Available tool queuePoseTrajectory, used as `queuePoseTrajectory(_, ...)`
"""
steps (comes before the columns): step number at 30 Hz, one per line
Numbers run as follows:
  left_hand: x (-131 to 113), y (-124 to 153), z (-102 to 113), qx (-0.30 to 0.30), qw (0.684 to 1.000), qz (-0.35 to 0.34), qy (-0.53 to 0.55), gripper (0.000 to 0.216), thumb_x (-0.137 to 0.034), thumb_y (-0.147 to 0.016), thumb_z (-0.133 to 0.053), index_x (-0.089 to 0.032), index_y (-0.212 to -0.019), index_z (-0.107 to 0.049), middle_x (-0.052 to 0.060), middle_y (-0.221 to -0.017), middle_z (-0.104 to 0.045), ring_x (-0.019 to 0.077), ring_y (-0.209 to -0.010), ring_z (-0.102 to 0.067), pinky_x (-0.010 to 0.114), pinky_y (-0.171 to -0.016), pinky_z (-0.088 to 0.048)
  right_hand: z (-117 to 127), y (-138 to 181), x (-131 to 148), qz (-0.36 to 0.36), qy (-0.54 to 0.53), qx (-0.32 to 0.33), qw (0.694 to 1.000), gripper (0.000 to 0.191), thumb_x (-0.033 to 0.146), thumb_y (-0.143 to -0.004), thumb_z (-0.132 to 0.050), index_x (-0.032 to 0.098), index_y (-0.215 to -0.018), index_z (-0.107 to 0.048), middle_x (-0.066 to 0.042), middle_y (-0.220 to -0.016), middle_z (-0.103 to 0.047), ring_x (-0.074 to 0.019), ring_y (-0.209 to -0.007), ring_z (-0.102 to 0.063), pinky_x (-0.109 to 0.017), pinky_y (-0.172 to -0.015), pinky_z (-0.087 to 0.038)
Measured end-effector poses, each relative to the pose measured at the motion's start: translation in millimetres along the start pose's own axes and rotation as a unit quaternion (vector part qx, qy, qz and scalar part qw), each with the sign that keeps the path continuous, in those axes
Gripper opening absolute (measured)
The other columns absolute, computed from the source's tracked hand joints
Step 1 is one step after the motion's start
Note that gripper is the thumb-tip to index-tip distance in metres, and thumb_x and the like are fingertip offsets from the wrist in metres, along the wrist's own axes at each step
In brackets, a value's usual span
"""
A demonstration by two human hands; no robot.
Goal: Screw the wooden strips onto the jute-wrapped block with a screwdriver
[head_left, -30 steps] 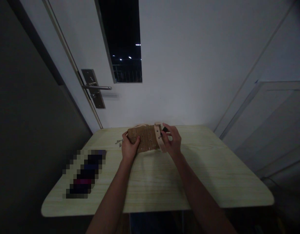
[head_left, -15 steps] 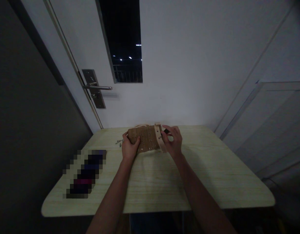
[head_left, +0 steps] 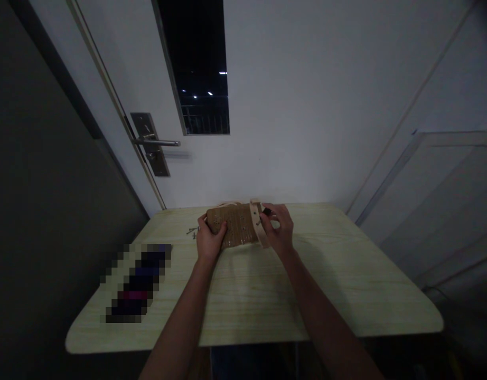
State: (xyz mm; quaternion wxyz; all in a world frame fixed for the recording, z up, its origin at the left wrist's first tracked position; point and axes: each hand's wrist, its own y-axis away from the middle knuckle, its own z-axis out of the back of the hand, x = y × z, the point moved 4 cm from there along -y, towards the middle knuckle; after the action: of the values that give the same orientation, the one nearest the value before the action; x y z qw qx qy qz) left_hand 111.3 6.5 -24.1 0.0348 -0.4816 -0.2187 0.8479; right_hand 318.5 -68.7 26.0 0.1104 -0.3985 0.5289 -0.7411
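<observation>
My left hand (head_left: 208,241) grips the left end of a brown, ridged, cardboard-like block (head_left: 239,224), its thumb lying across the front face. A pale strip (head_left: 254,213) with small holes runs down the block's right end. Beside that strip, my right hand (head_left: 282,229) pinches a small black piece (head_left: 267,212) whose kind I cannot make out. A thin metal screw or pin (head_left: 258,222) sticks out at the strip, near the right fingertips. Several loose screws (head_left: 192,230) lie on the table just left of my left hand.
The pale wood-grain table (head_left: 251,295) stands against a white door (head_left: 299,105) with a metal handle (head_left: 160,142) and a narrow dark window (head_left: 196,63). A pixelated dark object (head_left: 138,285) lies on the table's left side.
Both hands keep their grip at the block. The whole view has shifted slightly, and the right fingers and black piece have turned a little against the strip.
</observation>
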Motion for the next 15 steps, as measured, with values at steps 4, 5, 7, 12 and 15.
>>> queuePoseTrajectory(4, 0.4, -0.1, -0.3, -0.005, 1.0, -0.003, -0.005, 0.061, -0.042, -0.076, -0.068, -0.018, -0.125, -0.041, 0.015, -0.109, -0.066, 0.0281, -0.097, -0.066, 0.042, -0.082, -0.053, 0.5, -0.9, 3.8, 0.013, -0.009, 0.02, 1.0, 0.027, 0.026, -0.091, -0.049, 0.028, -0.116, -0.06, -0.005, -0.105, -0.065, -0.0161, -0.095, -0.063, -0.03, -0.07, -0.06)
queuePoseTrajectory(5, 0.2, -0.1, -0.3, -0.005, 1.0, -0.004, -0.006, 0.061, -0.042, -0.076, -0.068, -0.018, -0.125, -0.041, 0.015, -0.109, -0.066, 0.028, -0.096, -0.066, 0.042, -0.082, -0.053, 0.4, -0.6, 4.2, 0.016, -0.01, 0.027, 0.999, 0.029, 0.025, -0.093, -0.045, 0.028, -0.118, -0.058, -0.005, -0.109, -0.065, -0.0168, -0.099, -0.062, -0.032, -0.073, -0.06)
queuePoseTrajectory(7, -0.4, -0.1, -0.1, -0.005, 1.0, -0.004, -0.005, 0.06, -0.041, -0.076, -0.068, -0.018, -0.124, -0.042, 0.015, -0.11, -0.066, 0.0277, -0.096, -0.066, 0.042, -0.082, -0.054, -0.1, 0.4, 3.3, 0.015, -0.009, 0.031, 0.999, 0.032, 0.023, -0.094, -0.041, 0.028, -0.121, -0.057, -0.005, -0.112, -0.065, -0.017, -0.102, -0.062, -0.034, -0.078, -0.06)
queuePoseTrajectory(12, -2.7, 0.3, 0.7, -0.003, 1.0, -0.002, -0.013, 0.058, -0.041, -0.077, -0.068, -0.018, -0.123, -0.042, 0.015, -0.111, -0.066, 0.0287, -0.096, -0.066, 0.043, -0.082, -0.053, -0.9, 1.2, -1.1, -0.007, -0.011, 0.006, 1.0, 0.026, 0.026, -0.091, -0.049, 0.029, -0.114, -0.061, -0.004, -0.1, -0.064, -0.0149, -0.09, -0.062, -0.029, -0.067, -0.06)
queuePoseTrajectory(15, -2.6, 0.6, 0.6, 0.0, 1.0, 0.004, -0.019, 0.06, -0.042, -0.077, -0.067, -0.017, -0.125, -0.041, 0.016, -0.109, -0.067, 0.029, -0.095, -0.067, 0.043, -0.081, -0.053, -0.6, 0.5, -0.1, -0.004, -0.001, 0.006, 1.0, 0.023, 0.027, -0.09, -0.053, 0.028, -0.11, -0.063, -0.004, -0.097, -0.062, -0.0149, -0.089, -0.061, -0.028, -0.067, -0.06)
